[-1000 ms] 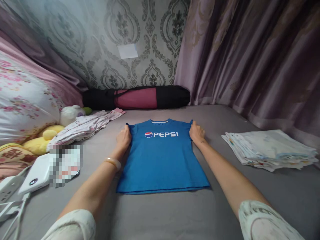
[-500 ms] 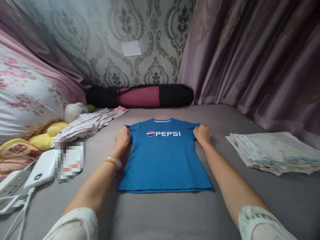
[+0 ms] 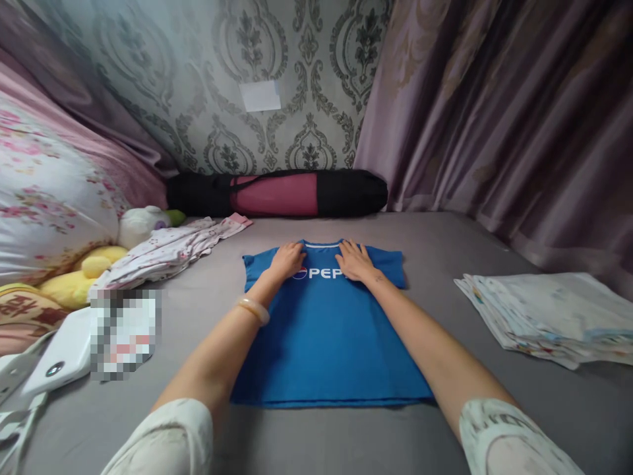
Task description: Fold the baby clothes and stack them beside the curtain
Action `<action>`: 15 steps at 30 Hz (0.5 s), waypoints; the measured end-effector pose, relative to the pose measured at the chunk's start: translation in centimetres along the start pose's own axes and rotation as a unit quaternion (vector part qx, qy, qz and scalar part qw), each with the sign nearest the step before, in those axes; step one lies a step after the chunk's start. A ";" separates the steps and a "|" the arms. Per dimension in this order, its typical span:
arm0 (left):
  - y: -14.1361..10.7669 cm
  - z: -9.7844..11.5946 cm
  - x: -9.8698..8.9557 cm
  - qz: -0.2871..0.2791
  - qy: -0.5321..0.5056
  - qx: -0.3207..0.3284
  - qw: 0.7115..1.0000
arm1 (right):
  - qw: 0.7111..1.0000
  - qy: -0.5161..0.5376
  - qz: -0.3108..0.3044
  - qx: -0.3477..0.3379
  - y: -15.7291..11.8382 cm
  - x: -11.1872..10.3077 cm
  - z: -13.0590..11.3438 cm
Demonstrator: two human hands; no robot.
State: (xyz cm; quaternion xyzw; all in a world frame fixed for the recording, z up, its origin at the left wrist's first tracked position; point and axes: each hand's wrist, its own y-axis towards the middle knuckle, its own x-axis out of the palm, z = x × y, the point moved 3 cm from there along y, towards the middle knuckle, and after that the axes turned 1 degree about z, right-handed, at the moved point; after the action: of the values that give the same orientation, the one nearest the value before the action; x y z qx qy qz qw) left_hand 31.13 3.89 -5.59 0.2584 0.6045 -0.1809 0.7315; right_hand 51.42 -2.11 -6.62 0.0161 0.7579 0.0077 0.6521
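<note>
A blue T-shirt (image 3: pixel 326 336) with white PEPSI lettering lies flat, its neckline away from me and its hem toward me. My left hand (image 3: pixel 287 260) rests on the shirt's left shoulder beside the collar, covering part of the round logo. Its fingers are bent with small gaps between them. On the other side of the collar my right hand (image 3: pixel 357 261) lies with fingers spread over the last letters. Neither hand grips the cloth. Both sleeves stretch outward on the grey sheet.
At the right lies a stack of folded pale cloths (image 3: pixel 548 316). A black and red rolled bag (image 3: pixel 277 194) lies along the wall. To the left are patterned clothing (image 3: pixel 163 254), plush toys (image 3: pixel 93 270), a white device (image 3: pixel 64 353) and cables.
Both hands have let go of the sleeve ends and moved inward onto the shoulders beside the collar. The sleeves now lie spread, and the view has shifted slightly.
</note>
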 end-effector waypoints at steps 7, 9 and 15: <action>1.1 -0.4 3.7 -0.039 -0.031 -0.095 0.994 | 0.999 0.024 -0.019 0.041 1.5 2.1 0.0; 1.2 -0.6 3.6 -0.057 -0.030 -0.093 0.994 | 0.999 0.028 -0.014 0.039 1.5 1.8 0.0; -1.3 -1.9 1.7 -0.082 -0.010 -0.098 0.992 | 0.995 0.084 -0.021 0.046 -0.9 0.0 1.8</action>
State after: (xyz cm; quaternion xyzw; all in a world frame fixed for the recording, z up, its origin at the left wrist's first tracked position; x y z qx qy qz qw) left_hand 29.21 4.12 -7.75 0.1333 0.6312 -0.1822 0.7420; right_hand 53.14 -3.02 -6.94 0.0289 0.8100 -0.0396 0.5844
